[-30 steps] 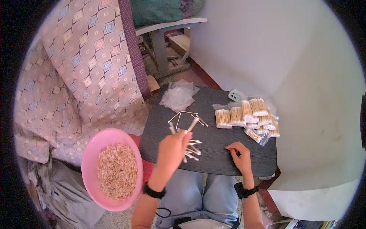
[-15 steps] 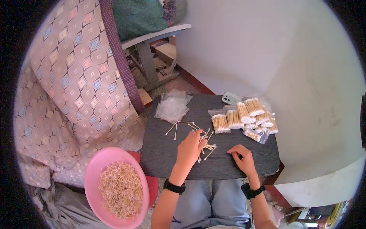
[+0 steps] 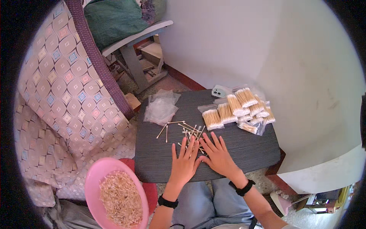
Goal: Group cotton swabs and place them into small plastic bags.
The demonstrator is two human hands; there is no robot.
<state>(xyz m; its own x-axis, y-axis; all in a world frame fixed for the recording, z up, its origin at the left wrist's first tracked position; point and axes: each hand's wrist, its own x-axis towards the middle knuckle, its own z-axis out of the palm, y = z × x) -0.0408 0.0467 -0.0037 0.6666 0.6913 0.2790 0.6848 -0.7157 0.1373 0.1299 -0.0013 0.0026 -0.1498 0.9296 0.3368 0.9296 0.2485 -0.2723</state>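
Both my hands rest palm down, side by side, at the near middle of the dark table [image 3: 244, 156]. The fingers of my left hand [image 3: 184, 162] are spread over the near part of a loose heap of cotton swabs [image 3: 193, 131]. My right hand [image 3: 218, 154] also has its fingers stretched out, touching the heap's right side, and the two thumbs nearly meet. Some swabs under the fingers are hidden. A few stray swabs [image 3: 166, 133] lie left of the heap. To the right, several clear bags packed with swabs [image 3: 227, 113] are piled together.
A stack of clear empty bags [image 3: 162, 107] lies at the table's far left. Behind the filled bags is a phone [image 3: 219, 92]. A pink basin [image 3: 93, 179] full of loose swabs stands at the lower left. The wall [image 3: 228, 45] closes off the far right side.
My right hand has opened and moved left to the swab heap. My left hand has shifted nearer to me and flattened with spread fingers. The view has turned slightly.
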